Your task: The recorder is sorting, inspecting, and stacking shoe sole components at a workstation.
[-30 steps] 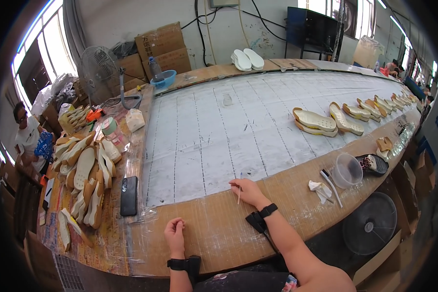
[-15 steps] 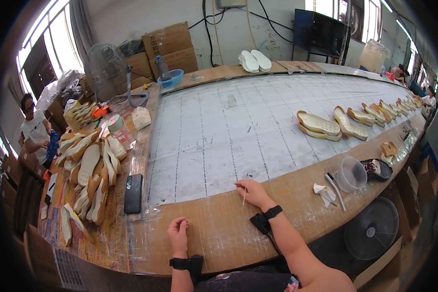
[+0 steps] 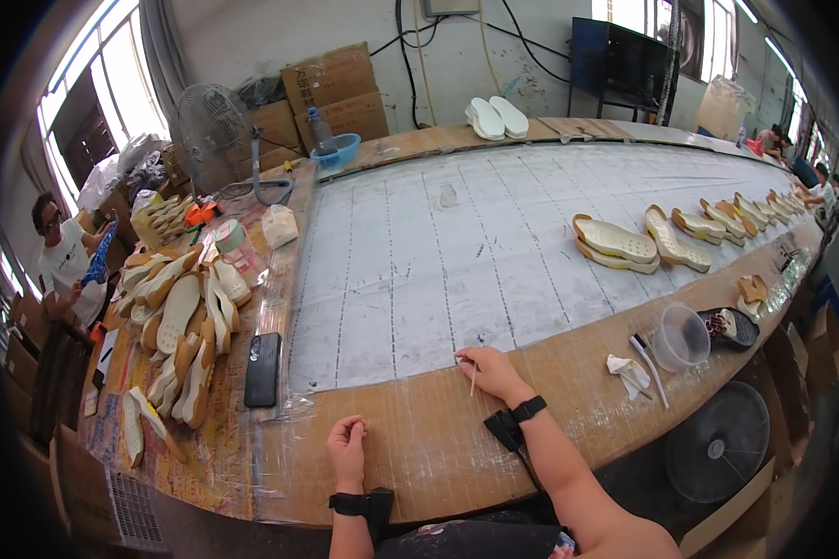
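So on the left of the brown, plastic-covered desk (image 3: 419,456) there's a messy heap of cream and tan foam shoe soles (image 3: 179,312), with a black rectangular phone (image 3: 263,371) lying just right of it. Next comes the left hand (image 3: 348,449), near side, fingers curled in and thumb pressed against them. Then the right hand (image 3: 492,374), pinching a thin, pale, straight stick (image 3: 473,380) between thumb and fingers, right at the near edge of the white sheet with dashed lines (image 3: 410,279). Farther right, a stacked pair of cream soles with tan edges (image 3: 615,242) sits on that sheet. Nearer, there's a crumpled white tissue (image 3: 629,374), a black-and-white brush (image 3: 650,371), a clear round plastic tub (image 3: 680,337) and a black shoe (image 3: 732,329).
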### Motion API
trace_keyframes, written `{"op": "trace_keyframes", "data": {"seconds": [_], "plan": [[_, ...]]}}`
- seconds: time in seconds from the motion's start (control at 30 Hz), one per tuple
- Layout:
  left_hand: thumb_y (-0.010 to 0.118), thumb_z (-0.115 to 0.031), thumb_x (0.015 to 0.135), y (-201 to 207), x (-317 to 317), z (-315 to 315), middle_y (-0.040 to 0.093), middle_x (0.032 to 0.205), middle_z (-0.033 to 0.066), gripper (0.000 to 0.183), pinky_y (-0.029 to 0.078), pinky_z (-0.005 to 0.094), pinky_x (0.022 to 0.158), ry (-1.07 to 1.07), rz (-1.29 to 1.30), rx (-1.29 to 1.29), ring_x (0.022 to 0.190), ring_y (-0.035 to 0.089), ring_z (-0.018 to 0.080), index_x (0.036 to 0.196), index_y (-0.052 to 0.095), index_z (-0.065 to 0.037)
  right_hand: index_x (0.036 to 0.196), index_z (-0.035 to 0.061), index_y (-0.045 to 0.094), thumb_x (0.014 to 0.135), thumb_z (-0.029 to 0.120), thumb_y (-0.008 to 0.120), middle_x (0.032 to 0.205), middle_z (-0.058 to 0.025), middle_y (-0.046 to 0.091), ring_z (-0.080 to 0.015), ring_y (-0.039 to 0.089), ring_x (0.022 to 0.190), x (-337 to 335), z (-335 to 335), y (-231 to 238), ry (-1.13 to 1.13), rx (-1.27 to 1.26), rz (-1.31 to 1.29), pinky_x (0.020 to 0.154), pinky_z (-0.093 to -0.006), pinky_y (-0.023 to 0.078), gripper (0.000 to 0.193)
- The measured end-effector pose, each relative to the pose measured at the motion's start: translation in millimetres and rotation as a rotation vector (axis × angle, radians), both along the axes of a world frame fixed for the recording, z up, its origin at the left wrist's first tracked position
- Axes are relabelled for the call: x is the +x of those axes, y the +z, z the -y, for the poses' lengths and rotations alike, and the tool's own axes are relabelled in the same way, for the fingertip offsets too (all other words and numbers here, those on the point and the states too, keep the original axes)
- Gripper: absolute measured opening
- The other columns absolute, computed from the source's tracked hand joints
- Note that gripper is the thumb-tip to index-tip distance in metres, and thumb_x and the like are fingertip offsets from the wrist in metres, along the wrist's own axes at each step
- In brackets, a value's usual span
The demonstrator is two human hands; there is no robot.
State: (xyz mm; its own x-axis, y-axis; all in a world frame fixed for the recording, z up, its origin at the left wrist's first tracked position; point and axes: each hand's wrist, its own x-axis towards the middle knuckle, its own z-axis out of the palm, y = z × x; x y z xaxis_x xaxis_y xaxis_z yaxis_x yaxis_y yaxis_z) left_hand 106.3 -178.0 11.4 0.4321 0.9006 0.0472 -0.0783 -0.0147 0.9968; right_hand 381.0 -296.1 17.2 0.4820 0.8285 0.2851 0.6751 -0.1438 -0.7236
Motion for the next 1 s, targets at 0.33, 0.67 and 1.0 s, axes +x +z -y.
{"op": "trace_keyframes", "data": {"seconds": [0.33, 0.67, 1.0], "plan": [[0.053, -0.005, 0.084, -5.9, -3.9, -4.6, 0.059, 0.080, 0.0024, 0.010, 0.043, 0.0186, 0.064, -0.005, 0.004, 0.008, 0.070, 0.053, 0.0075, 0.091, 0.058, 0.000, 0.092, 0.0069, 0.062, 0.075, 0.016, 0.057, 0.071, -0.0132, 0.061, -0.0304, 0.056, 0.072, -5.9, -2.7, 3.3, -0.005, 0.027, -0.003, 0.064, -0.0384, 0.044, 0.020], [0.053, -0.005, 0.084, -3.9, -0.7, -1.3, 0.059, 0.080, 0.0025, 0.011, 0.044, 0.0189, 0.065, 0.001, 0.028, -0.017, 0.070, 0.053, 0.0077, 0.092, 0.058, 0.001, 0.082, 0.0081, 0.064, 0.076, 0.018, 0.057, 0.070, -0.0119, 0.060, -0.0298, 0.056, 0.073, -2.0, 0.9, 4.6, 0.004, -0.019, 0.030, 0.065, -0.0387, 0.044, 0.013], [0.055, -0.006, 0.083, -5.1, -2.7, 0.4, 0.060, 0.079, 0.0028, 0.012, 0.044, 0.0196, 0.064, 0.050, -0.041, 0.029, 0.071, 0.055, 0.0079, 0.092, 0.059, 0.001, 0.082, 0.0044, 0.063, 0.073, 0.016, 0.060, 0.072, -0.0128, 0.060, -0.0290, 0.055, 0.071, -4.6, 1.3, 9.2, 0.016, -0.014, 0.022, 0.064, -0.0365, 0.044, 0.015]]}}
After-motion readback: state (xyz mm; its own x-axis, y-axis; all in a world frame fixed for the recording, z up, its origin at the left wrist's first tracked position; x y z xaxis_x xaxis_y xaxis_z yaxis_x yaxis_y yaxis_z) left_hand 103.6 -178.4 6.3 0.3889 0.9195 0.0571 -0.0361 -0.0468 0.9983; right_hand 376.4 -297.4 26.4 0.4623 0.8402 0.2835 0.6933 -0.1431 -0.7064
